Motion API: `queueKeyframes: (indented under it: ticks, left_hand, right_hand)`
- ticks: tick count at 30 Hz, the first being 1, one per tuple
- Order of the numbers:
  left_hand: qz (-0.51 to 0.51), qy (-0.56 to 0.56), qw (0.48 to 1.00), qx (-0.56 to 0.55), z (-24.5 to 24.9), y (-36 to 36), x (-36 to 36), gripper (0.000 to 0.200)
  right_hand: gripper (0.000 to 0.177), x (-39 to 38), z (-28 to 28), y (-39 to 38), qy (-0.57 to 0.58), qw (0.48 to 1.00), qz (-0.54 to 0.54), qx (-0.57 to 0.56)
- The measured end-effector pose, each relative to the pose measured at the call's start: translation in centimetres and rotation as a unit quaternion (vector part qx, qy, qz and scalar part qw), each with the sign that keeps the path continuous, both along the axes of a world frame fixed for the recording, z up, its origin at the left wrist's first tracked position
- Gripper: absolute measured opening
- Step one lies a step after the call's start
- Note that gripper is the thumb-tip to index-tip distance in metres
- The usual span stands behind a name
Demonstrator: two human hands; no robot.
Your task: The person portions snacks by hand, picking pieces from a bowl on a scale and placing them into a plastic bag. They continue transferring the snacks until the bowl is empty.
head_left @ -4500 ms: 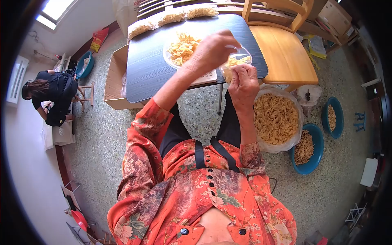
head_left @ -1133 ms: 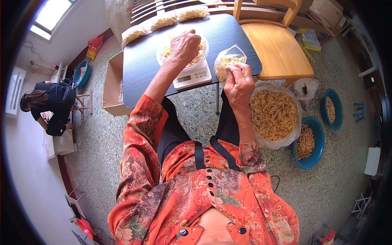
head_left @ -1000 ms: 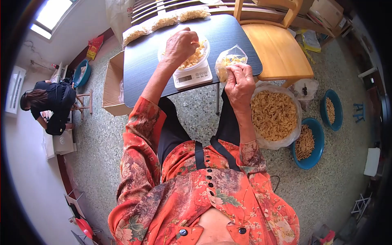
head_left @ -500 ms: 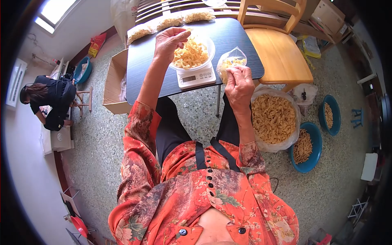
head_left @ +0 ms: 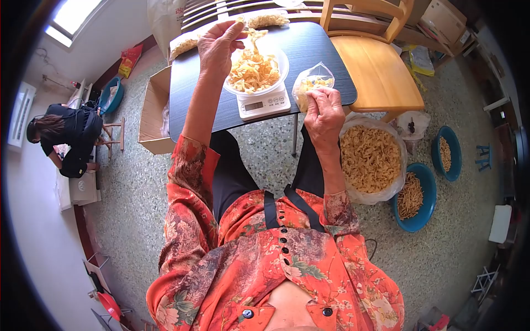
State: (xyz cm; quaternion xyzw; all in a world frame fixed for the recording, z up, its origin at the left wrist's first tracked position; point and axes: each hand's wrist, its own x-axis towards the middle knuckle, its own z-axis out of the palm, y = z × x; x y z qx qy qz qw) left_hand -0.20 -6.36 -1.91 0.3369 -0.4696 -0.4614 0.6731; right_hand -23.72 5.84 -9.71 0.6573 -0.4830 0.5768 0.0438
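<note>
My left hand (head_left: 217,49) is raised over the far left rim of a white bowl (head_left: 284,65), its fingertips pinched on pale yellow dried strips (head_left: 255,37) that trail down toward the bowl. More of these curly strips (head_left: 254,70) lie heaped inside it. Beneath the bowl is a white digital kitchen scale (head_left: 265,105); its reading is too small to make out. At the table's right corner, my right hand (head_left: 324,113) grips the near edge of a clear plastic bag (head_left: 312,83), which holds some strips.
Filled bags (head_left: 268,21) line the dark table's (head_left: 309,44) far edge. To the right stand a wooden chair (head_left: 370,71), a large sack of strips (head_left: 371,157) and blue basins (head_left: 425,212). A cardboard box (head_left: 154,113) is left of the table. Another person (head_left: 66,132) sits far left.
My left hand has risen and moved left, away from the bowl, with strips now stretching up from the heap. My right hand and the bag have barely moved.
</note>
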Motion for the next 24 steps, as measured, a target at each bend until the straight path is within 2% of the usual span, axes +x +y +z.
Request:
queueKeyframes:
  ticks: [3,6,8,11,17,20,24]
  left_hand:
    - [0.008,0.04,0.999,0.01,-0.5,0.0,0.5,0.02]
    - [0.046,0.048,0.995,0.074,-0.2,0.2,0.4,0.019]
    - [0.007,0.079,0.997,0.004,0.7,0.2,0.4,0.023]
    - [-0.004,0.086,0.996,-0.031,2.2,0.0,0.5,0.022]
    - [0.004,0.094,0.995,-0.04,2.6,-1.3,1.8,0.013]
    - [-0.005,0.123,0.991,-0.06,4.4,0.0,0.8,0.007]
    - [-0.021,0.095,0.993,-0.073,5.5,-0.5,1.4,0.008]
  right_hand:
    - [0.011,0.0,-0.1,0.0,0.004,1.0,0.0,-0.001]
    - [0.011,-0.1,-0.1,0.1,0.007,1.0,0.0,-0.003]
    - [0.012,0.0,-0.1,0.1,0.008,1.0,0.001,-0.003]
    - [0.012,0.1,-0.1,0.0,0.005,1.0,0.006,-0.003]
    - [0.011,0.1,0.0,0.1,0.009,1.0,0.007,-0.002]
    - [0.012,0.2,-0.1,0.1,0.009,1.0,0.005,-0.001]
    - [0.012,0.3,-0.1,0.2,0.012,1.0,0.008,0.001]
